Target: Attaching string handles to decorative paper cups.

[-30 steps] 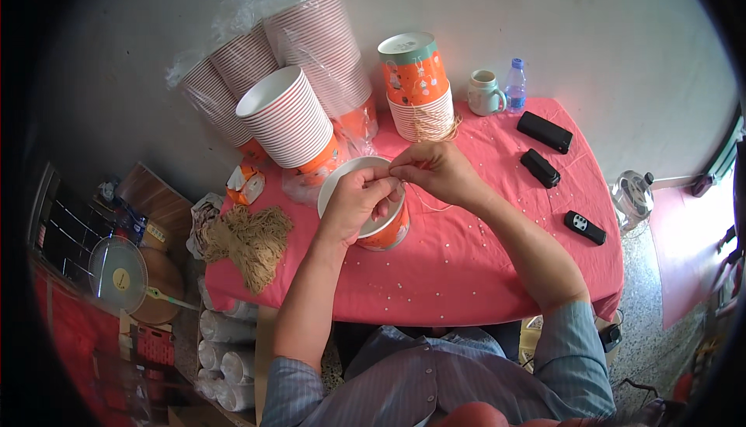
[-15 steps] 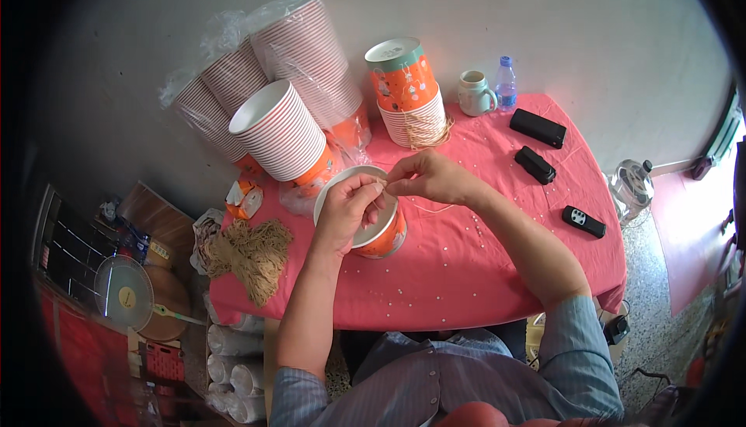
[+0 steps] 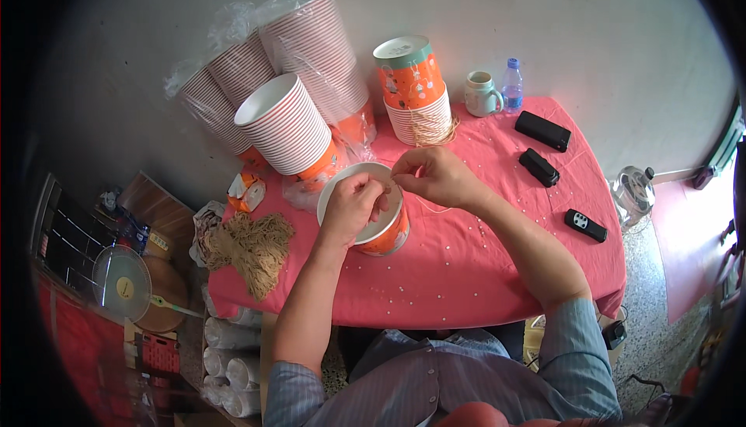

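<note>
Over an orange and white paper bucket (image 3: 391, 239) my two hands are close together, fingertips a short way apart. My left hand (image 3: 353, 208) is closed in a pinch above the bucket's open mouth, with a bit of thin pale string (image 3: 435, 210) at its fingertips. Thumb and forefinger of my right hand (image 3: 437, 177) pinch the same string, whose tail runs down onto the red tablecloth. The string is too fine to follow between the fingers. What lies inside the bucket is mostly hidden by my hands.
Stacked paper buckets (image 3: 284, 128), some in plastic wrap, stand at the back left. A bundle of tan string (image 3: 260, 254) lies left. Behind are more buckets (image 3: 409, 77), a mug (image 3: 482, 95) and a bottle (image 3: 512, 85). Black cases (image 3: 542, 131) and a remote (image 3: 585, 225) lie right.
The fingertips of my two hands have drawn slightly apart, the right hand shifting a little to the right. The whole view has shifted slightly; the things on the table stay put.
</note>
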### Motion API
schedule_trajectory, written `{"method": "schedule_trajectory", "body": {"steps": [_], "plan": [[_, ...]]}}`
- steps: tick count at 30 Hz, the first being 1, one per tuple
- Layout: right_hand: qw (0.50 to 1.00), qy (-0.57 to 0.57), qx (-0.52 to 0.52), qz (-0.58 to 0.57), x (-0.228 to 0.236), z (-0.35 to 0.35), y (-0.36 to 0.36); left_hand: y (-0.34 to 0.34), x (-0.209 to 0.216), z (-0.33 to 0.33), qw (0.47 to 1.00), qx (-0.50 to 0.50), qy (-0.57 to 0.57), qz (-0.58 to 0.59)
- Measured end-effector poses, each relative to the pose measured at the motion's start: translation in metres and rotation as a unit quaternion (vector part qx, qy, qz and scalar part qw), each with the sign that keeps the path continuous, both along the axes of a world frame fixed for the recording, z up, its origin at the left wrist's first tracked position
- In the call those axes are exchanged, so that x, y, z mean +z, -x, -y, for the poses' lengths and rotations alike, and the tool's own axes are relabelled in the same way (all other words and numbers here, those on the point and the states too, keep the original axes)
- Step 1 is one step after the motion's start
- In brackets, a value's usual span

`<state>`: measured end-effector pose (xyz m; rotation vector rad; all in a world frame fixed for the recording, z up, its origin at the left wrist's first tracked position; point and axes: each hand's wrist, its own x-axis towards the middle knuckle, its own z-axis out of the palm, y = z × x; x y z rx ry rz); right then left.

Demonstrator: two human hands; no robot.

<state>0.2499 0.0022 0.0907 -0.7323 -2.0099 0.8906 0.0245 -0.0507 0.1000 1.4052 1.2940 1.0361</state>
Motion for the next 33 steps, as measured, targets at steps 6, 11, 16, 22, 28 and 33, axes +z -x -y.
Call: {"method": "schedule_trajectory", "body": {"steps": [6, 11, 16, 22, 28, 33], "plan": [[0.988, -0.139, -0.053, 0.041, -0.0015, 0.0039, 0.0036, -0.0025, 0.0015, -0.0012, 1.000, -0.001, 0.002, -0.010], [0.975, -0.201, -0.068, 0.067, -0.0022, 0.0054, 0.0065, 0.0021, -0.0060, -0.0072, 1.000, -0.002, 0.011, -0.017], [0.973, -0.209, -0.066, 0.075, -0.0013, 0.0065, 0.0057, 0.0019, -0.0042, -0.0082, 0.999, -0.035, 0.014, 0.008], [0.976, -0.199, -0.051, 0.069, -0.0022, 0.0054, 0.0063, 0.0008, -0.0042, -0.0084, 0.998, -0.034, 0.042, 0.020], [0.978, -0.188, -0.043, 0.078, -0.0051, 0.0017, 0.0059, 0.0014, 0.0007, -0.0063, 0.997, -0.058, 0.038, 0.023], [0.985, -0.156, -0.022, 0.067, -0.0037, 0.0009, 0.0046, 0.0004, 0.0021, -0.0067, 0.996, -0.075, 0.040, 0.023]]}}
